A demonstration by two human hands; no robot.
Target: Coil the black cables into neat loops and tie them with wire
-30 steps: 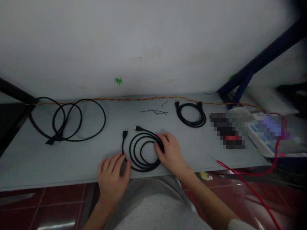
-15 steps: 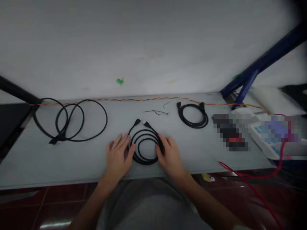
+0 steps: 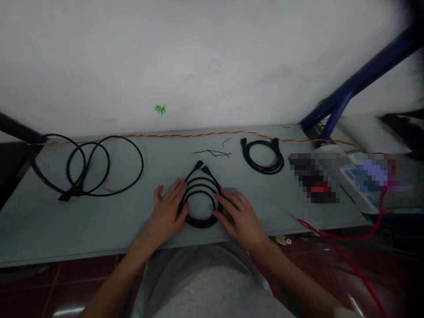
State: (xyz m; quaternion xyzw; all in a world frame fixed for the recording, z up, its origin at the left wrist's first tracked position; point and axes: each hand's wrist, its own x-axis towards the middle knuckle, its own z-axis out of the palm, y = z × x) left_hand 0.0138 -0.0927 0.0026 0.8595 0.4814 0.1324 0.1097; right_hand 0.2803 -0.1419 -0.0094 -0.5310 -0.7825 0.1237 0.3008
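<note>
A black cable [image 3: 200, 225] lies in a round coil on the grey bench top [image 3: 109, 221], directly in front of me. Its two plugs [image 3: 202, 166], with metal tips, sit side by side at the coil's far end. My left hand [image 3: 168, 207] grips the coil's left side, its fingers along the outside and the thumb at the inner edge. On the right side, my right hand [image 3: 240, 216] holds the loops between thumb and fingers. Parts of the cable are hidden under both hands.
A loosely looped black cable [image 3: 143, 164] lies left; a neatly coiled one [image 3: 263, 170] lies right. Thin black ties [image 3: 212, 153] lie behind my hands. A twisted red-yellow wire [image 3: 185, 135] runs along the wall. Blurred dark items [image 3: 314, 181] and a red cable [image 3: 351, 237] are at right.
The two plugs have come closer together as the left one moved right. My right fingers have spread over the coil's right side. The view has shifted slightly.
</note>
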